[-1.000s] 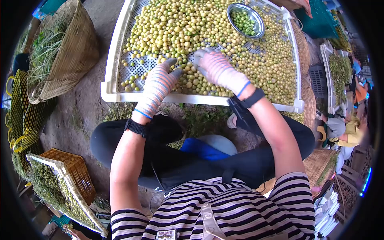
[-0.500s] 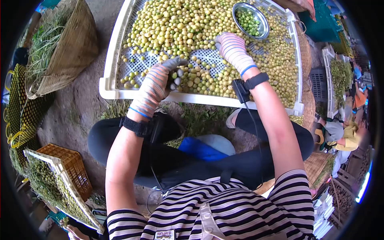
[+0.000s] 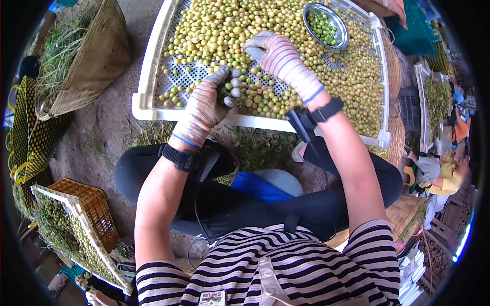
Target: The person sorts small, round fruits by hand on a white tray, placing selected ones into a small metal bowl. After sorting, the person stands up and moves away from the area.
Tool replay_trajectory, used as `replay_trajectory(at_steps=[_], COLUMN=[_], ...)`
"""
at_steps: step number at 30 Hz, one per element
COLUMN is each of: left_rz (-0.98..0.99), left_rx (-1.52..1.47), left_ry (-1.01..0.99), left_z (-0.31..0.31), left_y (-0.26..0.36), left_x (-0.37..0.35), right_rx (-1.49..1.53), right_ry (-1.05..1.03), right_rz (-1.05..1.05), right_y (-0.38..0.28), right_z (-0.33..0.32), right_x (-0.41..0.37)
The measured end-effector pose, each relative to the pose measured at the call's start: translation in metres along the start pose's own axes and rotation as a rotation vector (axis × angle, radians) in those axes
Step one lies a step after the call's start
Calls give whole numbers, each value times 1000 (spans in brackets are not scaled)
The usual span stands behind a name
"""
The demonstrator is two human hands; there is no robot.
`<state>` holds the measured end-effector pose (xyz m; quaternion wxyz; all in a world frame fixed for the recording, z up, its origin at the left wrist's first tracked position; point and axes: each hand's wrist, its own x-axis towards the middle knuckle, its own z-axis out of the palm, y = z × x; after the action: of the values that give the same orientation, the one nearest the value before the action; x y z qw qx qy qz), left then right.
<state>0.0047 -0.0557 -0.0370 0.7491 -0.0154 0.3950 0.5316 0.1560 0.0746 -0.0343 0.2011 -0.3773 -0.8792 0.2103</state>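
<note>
A white mesh tray point(image 3: 138, 107) in front of me carries many small round yellow-green fruits point(image 3: 219, 30). My left hand point(image 3: 209, 94), in a striped grey-fingered glove, is curled at the tray's near edge with green fruits in its palm. Over the middle of the pile is my right hand point(image 3: 278, 56), gloved alike. Its fingers are bent together above the fruits, and what lies between them, if anything, is hidden. A metal bowl point(image 3: 344, 38) holding greener fruits point(image 3: 321, 28) rests on the fruits to the right of that hand.
A large woven basket point(image 3: 97, 56) of grass stands left. Lower left, an orange crate point(image 3: 94, 209) sits beside another white-framed fruit tray point(image 3: 97, 239). A blue cloth or bag point(image 3: 255, 188) lies between my legs. Other people are at the far right and lower left.
My right hand has moved left across the pile, away from beside the bowl. My left hand has shifted slightly right and stays curled around green fruits. The view has moved a little.
</note>
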Motion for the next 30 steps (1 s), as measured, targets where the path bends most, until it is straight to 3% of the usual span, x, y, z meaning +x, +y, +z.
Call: replay_trajectory(at_steps=[2, 6, 7, 9, 10, 12, 14, 15, 18, 22, 24, 25, 26, 28, 30], left_rz=[77, 267, 286, 317, 322, 356, 370, 375, 351, 357, 361, 384, 406, 426, 473], left_rx=[19, -18, -28, -43, -52, -12, -16, -5, -16, -10, -11, -8, -6, -28, -78], left_ry=[27, 88, 93, 109, 115, 129, 165, 165, 174, 179, 174, 157, 139, 124, 192], left_z=[-6, -14, -15, -16, -18, -19, -17, -17, -17, -20, -22, -22, -24, -29, -26], left_y=[9, 33, 39, 48, 50, 52, 51, 50, 50, 49, 50, 52, 54, 58, 65], left_x=[2, -4, -8, -16, -18, -22, -24, -23, -22, -18, -19, -20, -20, -22, -32], right_rx=[-216, -126, -122, -430, -470, -364, -134, -156, -164, -255, -213, -70, 101, -152, -55], right_ry=[-53, -90, -232, -407, -517, -500, -300, -205, -185, -98, -154, -357, -299, -228, -47], right_rz=[-127, 6, 23, -200, -168, -157, 27, 6, 29, -94, -150, -51, -197, -128, -64], right_y=[12, -4, -10, -24, -25, -16, -10, -8, -16, -24, -43, -50, -55, -57, -42], right_z=[14, 40, 34, 7, -5, -25, -24, -18, 2, 44, 51, 51, 49, 38, 33], right_x=[10, -6, -19, -43, -50, -60, -52, -41, -10, 20, 13, 17, 14, 24, 32])
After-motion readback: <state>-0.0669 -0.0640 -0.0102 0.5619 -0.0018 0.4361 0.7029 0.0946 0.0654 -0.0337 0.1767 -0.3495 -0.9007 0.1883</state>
